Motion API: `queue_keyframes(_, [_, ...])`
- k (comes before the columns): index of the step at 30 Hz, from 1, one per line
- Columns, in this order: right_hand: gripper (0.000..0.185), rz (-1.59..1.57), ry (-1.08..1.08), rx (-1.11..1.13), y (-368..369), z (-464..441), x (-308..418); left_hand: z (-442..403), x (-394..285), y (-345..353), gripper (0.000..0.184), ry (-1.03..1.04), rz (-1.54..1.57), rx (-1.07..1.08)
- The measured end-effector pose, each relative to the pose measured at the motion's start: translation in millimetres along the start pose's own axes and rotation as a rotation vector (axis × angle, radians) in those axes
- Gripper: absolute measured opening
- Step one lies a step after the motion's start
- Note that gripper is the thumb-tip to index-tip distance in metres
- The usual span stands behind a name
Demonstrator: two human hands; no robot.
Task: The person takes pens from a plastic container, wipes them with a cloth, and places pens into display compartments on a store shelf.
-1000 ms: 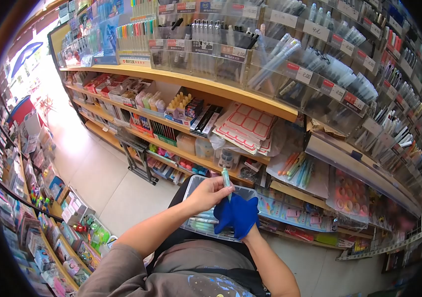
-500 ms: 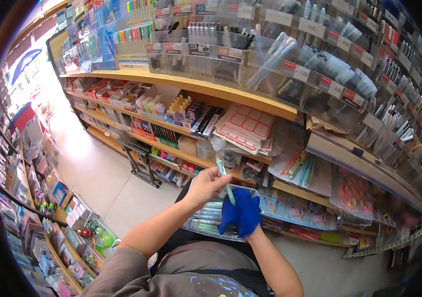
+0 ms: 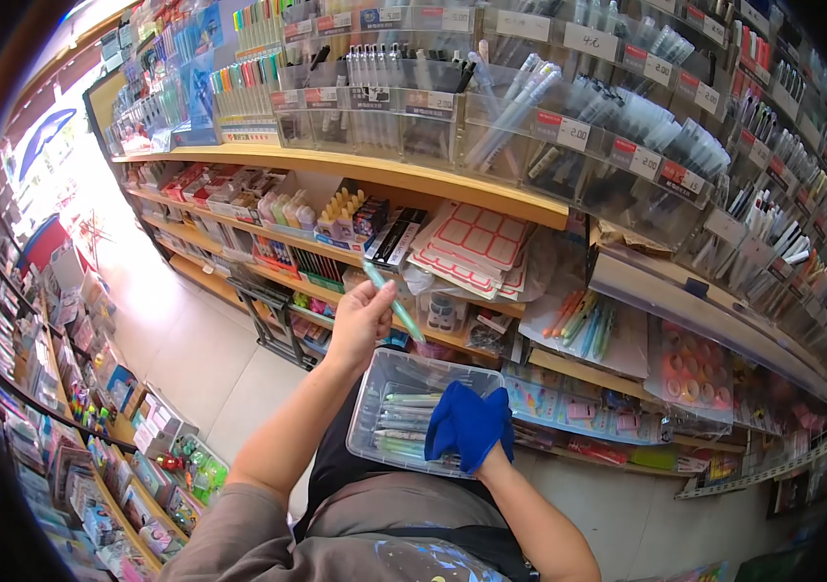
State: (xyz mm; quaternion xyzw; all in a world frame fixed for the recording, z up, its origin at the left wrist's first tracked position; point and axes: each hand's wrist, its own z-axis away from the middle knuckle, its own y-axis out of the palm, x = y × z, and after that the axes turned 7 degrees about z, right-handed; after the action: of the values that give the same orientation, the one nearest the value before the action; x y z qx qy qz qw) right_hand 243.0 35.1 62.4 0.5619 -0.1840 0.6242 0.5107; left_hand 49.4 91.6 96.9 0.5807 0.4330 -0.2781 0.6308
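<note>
My bare left hand (image 3: pixel 363 320) is closed on a light green pen (image 3: pixel 394 303), held raised in front of the lower shelves. A clear plastic box (image 3: pixel 362 427) rests on my lap with several pens (image 3: pixel 407 424) lying in it. Over the right side of this box is my right hand (image 3: pixel 470 422), with blue cloth or a blue glove about it. The blue material hides its fingers, so whether they grip anything does not show.
Wooden shelves (image 3: pixel 336 160) with boxed stationery stand ahead. Clear pen racks (image 3: pixel 520 116) rise above them. Red-framed label sheets (image 3: pixel 477 242) and bagged markers (image 3: pixel 588 325) lie on the right-hand shelves. Another goods rack (image 3: pixel 94 446) is at the left.
My left hand has moved up and left with the pen, away from the blue-covered right hand. More of the box and its pens shows. The right hand has stayed over the box.
</note>
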Motion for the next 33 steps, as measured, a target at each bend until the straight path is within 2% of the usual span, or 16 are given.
queue_keyframes(3, [0.033,-0.037,-0.139,-0.105,-1.6,-12.8,-2.6,15.9,-3.3,12.6,0.017,-0.116,-0.094,0.105])
queue_keyframes(4, [0.031,-0.052,-0.168,-0.051,-4.2,-13.5,-0.6,19.3,0.4,15.9,0.017,-0.150,-0.074,0.107])
queue_keyframes(10, [0.024,-0.172,-0.091,-0.039,0.7,-5.4,5.5,27.0,32.6,25.2,0.018,-0.282,0.040,0.163])
queue_keyframes(13, [0.023,-0.073,-0.167,-0.106,-2.6,-11.3,1.6,19.7,30.6,31.7,0.020,-0.297,0.090,0.111])
queue_keyframes(16, [0.021,-0.108,-0.077,-0.161,2.1,-10.9,2.6,10.0,23.2,61.1,0.022,-0.259,-0.104,0.186])
queue_keyframes(18, [0.022,-0.106,-0.058,-0.219,9.4,-15.3,-1.0,0.6,29.0,87.4,0.026,-0.310,-0.324,0.382])
queue_keyframes(19, [0.022,-0.120,-0.001,-0.146,5.9,-14.9,-1.8,-4.3,39.6,104.9,0.027,-0.315,-0.443,0.463])
queue_keyframes(21, [0.024,-0.144,0.112,0.005,-2.3,-15.4,-5.0,-18.9,66.4,138.2,0.035,-0.163,-0.814,0.601])
queue_keyframes(23, [0.025,-0.078,0.047,-0.012,-0.5,-16.7,-6.0,-34.8,101.1,172.4,0.044,0.042,-1.024,0.706])
queue_keyframes(25, [0.024,-0.085,-0.088,-0.039,1.3,-13.9,-9.3,-43.8,127.2,208.2,0.050,-0.008,-1.128,0.720])
queue_keyframes(27, [0.023,-0.171,-0.035,-0.038,-10.3,-11.9,-27.9,-50.8,156.3,241.4,0.051,-0.068,-1.194,0.678])
queue_keyframes(29, [0.036,-0.564,0.083,-0.102,-12.8,-13.9,-46.3,-50.7,167.5,264.9,0.055,-0.092,-1.255,0.627])
queue_keyframes(30, [0.041,-0.477,0.122,-0.083,-20.8,-21.7,-65.0,-48.9,168.4,273.8,0.057,-0.084,-1.286,0.599])
queue_keyframes(31, [0.040,-0.231,0.040,-0.085,-28.4,-39.1,-99.0,-48.8,169.2,280.7,0.061,-0.077,-1.318,0.569])
queue_keyframes(32, [0.039,-0.238,0.031,0.034,-36.1,-43.8,-110.9,-52.8,172.7,284.8,0.069,-0.138,-1.328,0.575])
queue_keyframes(33, [0.039,-0.243,0.042,0.101,-39.2,-43.8,-111.6,-56.8,178.7,285.3,0.068,-0.093,-1.328,0.562])
